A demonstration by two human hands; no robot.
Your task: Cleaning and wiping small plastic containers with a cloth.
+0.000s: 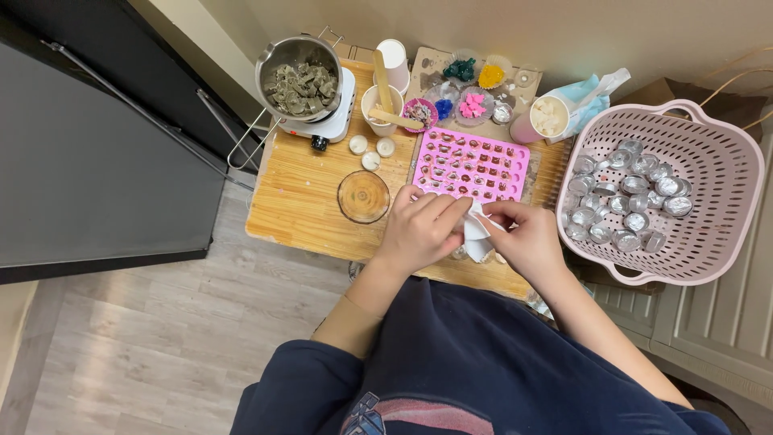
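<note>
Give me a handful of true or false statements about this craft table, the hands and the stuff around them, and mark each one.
1. Both hands, left hand and right hand, hold a small white paper cup. True.
2. The pink perforated plastic basket holds colourful beads. False: it holds small silver foil cups.
3. The pink silicone mould tray lies just beyond the hands. True.
4. The metal pot on the small white hotplate is empty. False: it is filled with greyish chunks.
5. The round clear glass dish sits on the wooden table. True.
</note>
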